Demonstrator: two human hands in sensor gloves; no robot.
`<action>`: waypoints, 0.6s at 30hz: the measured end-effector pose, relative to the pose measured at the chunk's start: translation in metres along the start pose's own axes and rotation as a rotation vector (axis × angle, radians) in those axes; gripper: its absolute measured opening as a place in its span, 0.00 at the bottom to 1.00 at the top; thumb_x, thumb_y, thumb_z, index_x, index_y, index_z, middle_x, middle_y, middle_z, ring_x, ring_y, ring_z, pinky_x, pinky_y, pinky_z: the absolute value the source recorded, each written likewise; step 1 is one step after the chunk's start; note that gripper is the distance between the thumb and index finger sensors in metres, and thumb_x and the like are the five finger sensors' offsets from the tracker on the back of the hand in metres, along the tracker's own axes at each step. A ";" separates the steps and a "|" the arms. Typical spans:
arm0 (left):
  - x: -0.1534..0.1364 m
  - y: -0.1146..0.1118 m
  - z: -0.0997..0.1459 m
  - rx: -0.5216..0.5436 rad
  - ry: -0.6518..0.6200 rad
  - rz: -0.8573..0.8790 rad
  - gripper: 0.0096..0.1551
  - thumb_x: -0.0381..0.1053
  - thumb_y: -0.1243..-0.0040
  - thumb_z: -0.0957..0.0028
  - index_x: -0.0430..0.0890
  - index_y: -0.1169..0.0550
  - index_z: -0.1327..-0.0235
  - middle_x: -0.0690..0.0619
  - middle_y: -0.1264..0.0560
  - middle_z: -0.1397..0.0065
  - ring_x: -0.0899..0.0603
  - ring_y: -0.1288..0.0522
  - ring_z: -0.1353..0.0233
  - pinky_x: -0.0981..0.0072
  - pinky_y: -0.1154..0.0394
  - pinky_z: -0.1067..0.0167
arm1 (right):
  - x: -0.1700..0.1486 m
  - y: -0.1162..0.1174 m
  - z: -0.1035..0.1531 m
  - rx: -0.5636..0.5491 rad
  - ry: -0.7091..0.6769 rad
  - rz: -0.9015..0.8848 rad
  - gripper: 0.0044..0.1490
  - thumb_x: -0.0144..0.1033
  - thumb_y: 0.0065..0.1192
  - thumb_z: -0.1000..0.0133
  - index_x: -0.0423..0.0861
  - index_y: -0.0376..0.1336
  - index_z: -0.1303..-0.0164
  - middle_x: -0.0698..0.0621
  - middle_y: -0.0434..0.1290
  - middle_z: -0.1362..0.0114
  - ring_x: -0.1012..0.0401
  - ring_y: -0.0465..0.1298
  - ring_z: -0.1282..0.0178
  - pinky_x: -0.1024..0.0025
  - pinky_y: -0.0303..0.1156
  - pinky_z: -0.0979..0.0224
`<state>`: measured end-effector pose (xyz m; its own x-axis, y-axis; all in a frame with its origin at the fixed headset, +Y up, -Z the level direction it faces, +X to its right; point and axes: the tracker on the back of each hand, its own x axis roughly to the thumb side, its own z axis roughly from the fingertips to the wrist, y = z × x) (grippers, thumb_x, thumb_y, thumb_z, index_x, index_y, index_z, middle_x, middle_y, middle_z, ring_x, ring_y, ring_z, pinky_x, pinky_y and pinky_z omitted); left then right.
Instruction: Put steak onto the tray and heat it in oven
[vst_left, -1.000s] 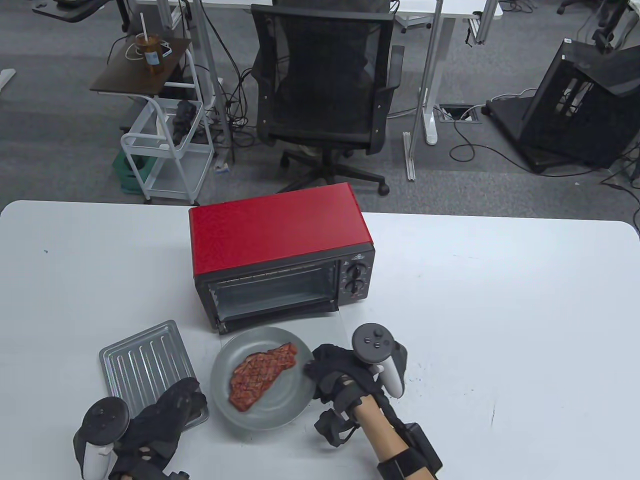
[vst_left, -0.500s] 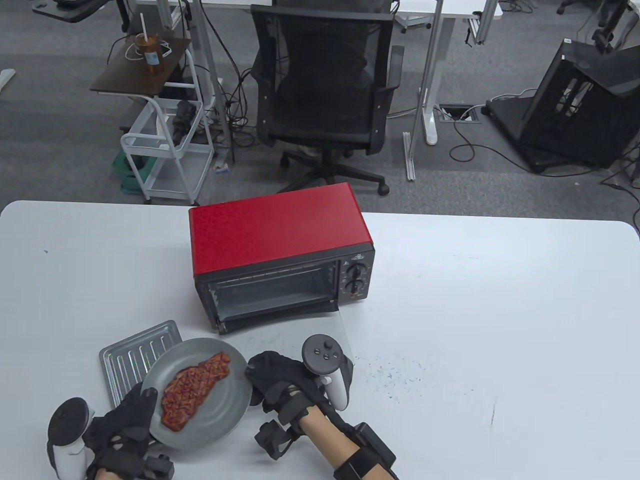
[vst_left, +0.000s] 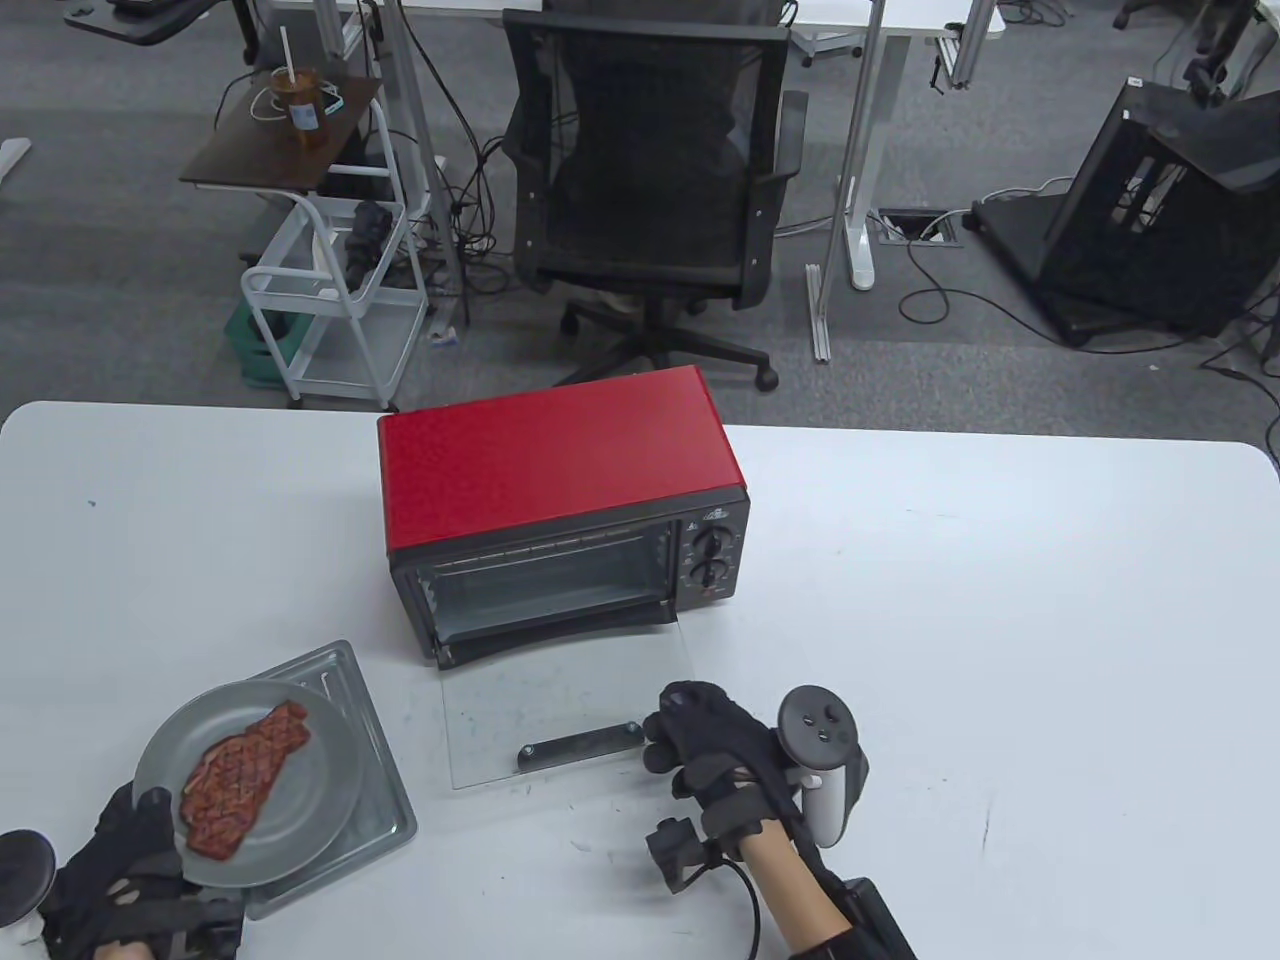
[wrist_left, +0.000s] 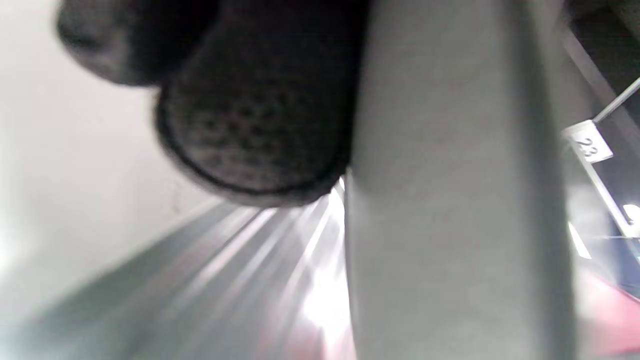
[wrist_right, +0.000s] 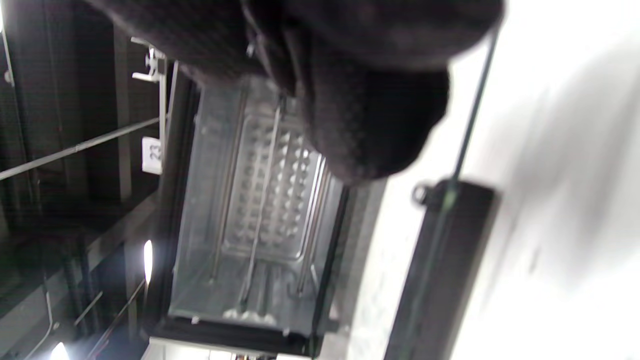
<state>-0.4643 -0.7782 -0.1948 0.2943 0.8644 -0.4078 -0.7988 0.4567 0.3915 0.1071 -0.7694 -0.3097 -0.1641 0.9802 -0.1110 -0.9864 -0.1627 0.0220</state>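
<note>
In the table view, the left hand (vst_left: 130, 860) grips the near-left rim of a round grey metal plate (vst_left: 330, 800), its thumb curled over the edge, and holds the plate above the ribbed silver baking tray (vst_left: 385, 800) that lies on the white counter (vst_left: 1000, 600). The reddish-brown grilled steak (vst_left: 245, 780) lies on the plate, not on the tray. Behind them stands the red toaster oven with a black front (vst_left: 555, 470), its glass door (vst_left: 560, 710) folded down flat onto the counter and its cavity open. The right hand (vst_left: 715, 745) rests just beside the right end of the door's dark handle bar (vst_left: 580, 745), fingers loosely curled and holding nothing. In the left wrist view, a blurred gloved fingertip (wrist_left: 255, 130) presses against the grey underside of the plate (wrist_left: 450, 200), with the bright ribs of the tray (wrist_left: 240, 280) below. In the right wrist view, which is turned on its side, the dark fingers (wrist_right: 370, 100) hang in front of the oven's open cavity (wrist_right: 260, 200) with its wire rack, and the handle bar (wrist_right: 440, 265) lies close by, apart from the fingers.
</note>
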 end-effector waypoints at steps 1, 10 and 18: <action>-0.002 0.002 0.000 0.018 0.014 -0.019 0.31 0.55 0.50 0.50 0.41 0.30 0.37 0.49 0.12 0.51 0.47 0.11 0.74 0.60 0.18 0.69 | -0.002 -0.005 0.001 -0.009 0.002 -0.005 0.34 0.42 0.59 0.45 0.28 0.63 0.41 0.34 0.76 0.50 0.50 0.82 0.63 0.82 0.79 0.75; 0.004 0.007 0.003 0.158 0.031 -0.221 0.31 0.56 0.50 0.50 0.42 0.30 0.38 0.52 0.12 0.51 0.50 0.12 0.78 0.61 0.18 0.71 | -0.019 -0.035 0.008 -0.110 -0.031 -0.086 0.34 0.42 0.58 0.45 0.28 0.63 0.42 0.34 0.76 0.50 0.51 0.82 0.64 0.83 0.79 0.75; 0.019 0.008 0.012 0.247 -0.058 -0.335 0.31 0.56 0.51 0.50 0.42 0.30 0.38 0.52 0.12 0.51 0.50 0.12 0.77 0.61 0.18 0.70 | -0.028 -0.041 0.011 -0.105 -0.031 -0.070 0.34 0.42 0.58 0.45 0.28 0.63 0.41 0.34 0.76 0.49 0.50 0.82 0.64 0.83 0.79 0.75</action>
<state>-0.4584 -0.7553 -0.1894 0.5514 0.6664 -0.5018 -0.5057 0.7454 0.4343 0.1519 -0.7888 -0.2963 -0.0963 0.9923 -0.0776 -0.9906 -0.1031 -0.0893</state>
